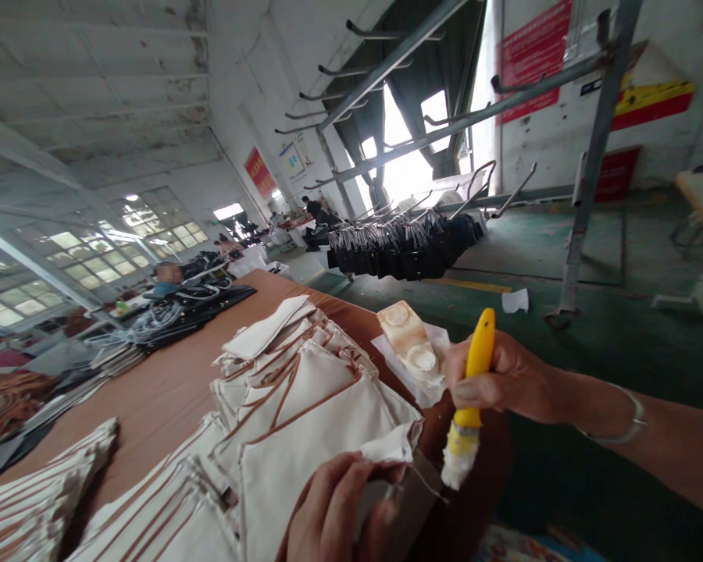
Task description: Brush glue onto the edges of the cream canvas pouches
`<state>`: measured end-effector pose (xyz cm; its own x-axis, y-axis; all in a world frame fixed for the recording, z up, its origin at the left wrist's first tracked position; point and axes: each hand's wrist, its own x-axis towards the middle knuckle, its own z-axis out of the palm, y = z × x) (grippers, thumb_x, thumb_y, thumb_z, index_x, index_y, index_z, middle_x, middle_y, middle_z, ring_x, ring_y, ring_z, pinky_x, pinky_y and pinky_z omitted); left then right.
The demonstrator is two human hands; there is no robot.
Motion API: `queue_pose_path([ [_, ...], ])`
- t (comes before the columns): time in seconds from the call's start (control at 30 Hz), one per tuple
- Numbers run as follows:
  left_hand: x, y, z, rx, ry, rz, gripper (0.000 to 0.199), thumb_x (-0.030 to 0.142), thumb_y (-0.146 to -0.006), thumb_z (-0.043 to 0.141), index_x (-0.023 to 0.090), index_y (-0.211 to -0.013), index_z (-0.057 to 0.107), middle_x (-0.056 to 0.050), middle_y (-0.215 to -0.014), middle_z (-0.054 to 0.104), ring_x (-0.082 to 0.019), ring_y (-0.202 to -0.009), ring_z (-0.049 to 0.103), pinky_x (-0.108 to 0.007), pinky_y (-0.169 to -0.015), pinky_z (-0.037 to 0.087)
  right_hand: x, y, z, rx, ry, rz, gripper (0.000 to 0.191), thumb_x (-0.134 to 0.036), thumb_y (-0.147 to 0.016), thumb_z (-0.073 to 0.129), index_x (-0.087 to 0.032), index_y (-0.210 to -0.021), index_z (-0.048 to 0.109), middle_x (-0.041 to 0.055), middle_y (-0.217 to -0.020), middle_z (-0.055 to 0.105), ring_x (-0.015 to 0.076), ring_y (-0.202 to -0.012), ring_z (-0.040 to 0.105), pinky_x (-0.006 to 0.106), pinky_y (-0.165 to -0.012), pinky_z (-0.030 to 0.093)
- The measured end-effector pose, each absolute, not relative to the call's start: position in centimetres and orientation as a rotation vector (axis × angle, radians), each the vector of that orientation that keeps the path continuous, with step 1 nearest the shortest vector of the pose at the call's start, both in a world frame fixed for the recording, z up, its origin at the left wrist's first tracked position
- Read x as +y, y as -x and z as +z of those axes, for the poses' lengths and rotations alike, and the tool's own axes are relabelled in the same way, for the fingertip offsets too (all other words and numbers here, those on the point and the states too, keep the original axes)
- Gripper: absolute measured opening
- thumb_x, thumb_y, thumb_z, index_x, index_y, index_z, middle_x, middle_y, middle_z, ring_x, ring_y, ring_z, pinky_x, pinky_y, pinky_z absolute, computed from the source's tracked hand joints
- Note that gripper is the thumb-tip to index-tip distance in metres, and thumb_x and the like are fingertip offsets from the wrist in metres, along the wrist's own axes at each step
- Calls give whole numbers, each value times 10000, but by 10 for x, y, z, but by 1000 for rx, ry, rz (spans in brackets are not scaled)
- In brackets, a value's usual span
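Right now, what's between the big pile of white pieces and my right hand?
In the head view, a beige container on a white sheet lies between the pile of white pieces and your right hand.

The brush handle (481, 359) is yellow, the panels (316, 421) cream with brown edges, the table (152, 402) reddish brown.

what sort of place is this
Likely a factory or workshop, perhaps for bags: cream pieces with brown edging are stacked on a brown-covered table, the right hand holds a yellow brush caked with pale paste, and dark items hang by a metal rack.
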<state>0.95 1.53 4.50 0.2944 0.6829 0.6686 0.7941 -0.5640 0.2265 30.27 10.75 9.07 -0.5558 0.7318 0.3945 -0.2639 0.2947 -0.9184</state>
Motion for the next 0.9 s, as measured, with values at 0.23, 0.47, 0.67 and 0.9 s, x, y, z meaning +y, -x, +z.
queue_pose_path([
  [0.23,31,3,168,-1890,2542,-2014,708,763,-847,356,149,-907,702,-102,-792,727,-239,-706,679,-333,-642,554,107,-330,85,-934,474,1426,165,-278,-831,683,-164,-725,626,-80,-441,327,35,-342,201,184,-364,181],
  [0.47,30,57,215,-2537,2925,-1483,754,801,-825,320,166,-918,717,-97,-758,708,-227,-734,630,-313,-687,494,105,-338,66,-748,591,1416,135,-289,-811,691,-188,-751,624,-71,-396,338,56,-317,210,208,-352,193],
  [0.67,33,81,104,-2757,2830,-414,532,623,-915,411,155,-801,639,-4,-648,616,-158,-650,582,-244,-622,402,103,-325,30,-754,661,1428,198,-306,-835,686,-158,-718,626,-64,-368,350,68,-318,271,209,-366,232],
  [0.9,58,43,30,-2259,2362,-239,181,332,-885,500,187,-929,599,-69,-988,619,-230,-932,578,-330,-817,412,105,-296,0,-773,749,1474,243,-364,-827,704,-159,-726,623,-67,-352,340,76,-322,256,228,-367,176],
])
